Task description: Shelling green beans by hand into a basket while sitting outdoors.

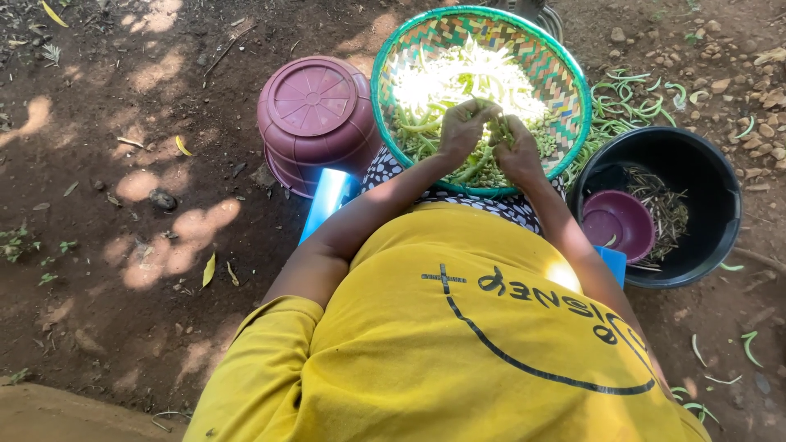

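Basket (573, 82) sits on your lap, close for both hands. Left hand (463, 131) and right hand (517, 147) are closed together on 1 green bean pod (479, 164) over the pile. Black bucket (696, 176) on your right holds scraps.

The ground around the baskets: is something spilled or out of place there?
Yes. Loose green bean pods lie scattered on the dirt between the woven basket and the black tub, and a few more lie below the tub. The purple bucket sits upside down. Both hands, left and right, work pods inside the basket.
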